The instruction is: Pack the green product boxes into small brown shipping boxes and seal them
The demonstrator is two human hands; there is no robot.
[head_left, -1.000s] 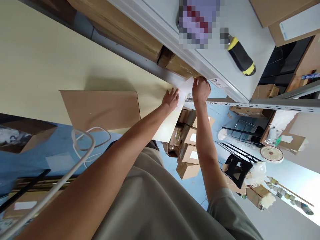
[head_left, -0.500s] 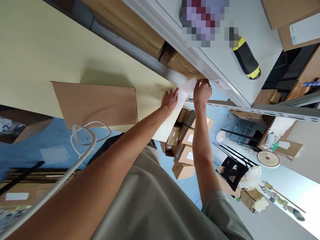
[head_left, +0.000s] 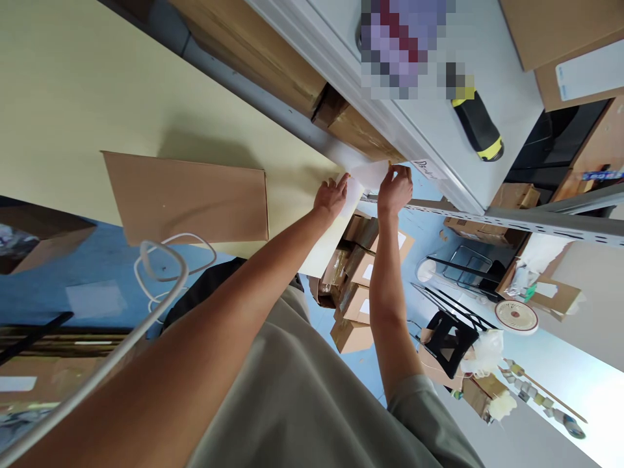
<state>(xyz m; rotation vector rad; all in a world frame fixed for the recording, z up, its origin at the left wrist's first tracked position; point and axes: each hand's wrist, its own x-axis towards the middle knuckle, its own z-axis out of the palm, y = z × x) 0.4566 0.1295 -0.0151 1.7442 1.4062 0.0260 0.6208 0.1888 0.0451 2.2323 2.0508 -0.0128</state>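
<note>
My left hand [head_left: 332, 197] lies on the right end of the cream tabletop [head_left: 292, 144], its fingers stretched out and spread over a white sheet [head_left: 371, 174]. Beyond the table's edge, my right hand [head_left: 395, 190] pinches the far corner of that sheet between thumb and fingers. The sheet spans the gap between both hands, raised at the right. Small yellow-orange spots show at the fingertips of each hand; I cannot make out what they are. Left of my left hand, a flat-faced brown cardboard box [head_left: 190, 198] rests on the table.
A grey shelf [head_left: 424, 107] at upper right bears a black and yellow handled tool [head_left: 478, 125] and a blurred purple item. Long cartons [head_left: 263, 55] lie behind the table. Stacked cartons [head_left: 358, 286] stand on the blue floor. A white cable [head_left: 170, 292] loops across the lower left.
The view has shifted slightly. My right hand keeps its pinch on the sheet, which looks a little more stretched out between the hands. My left hand stays in place.
</note>
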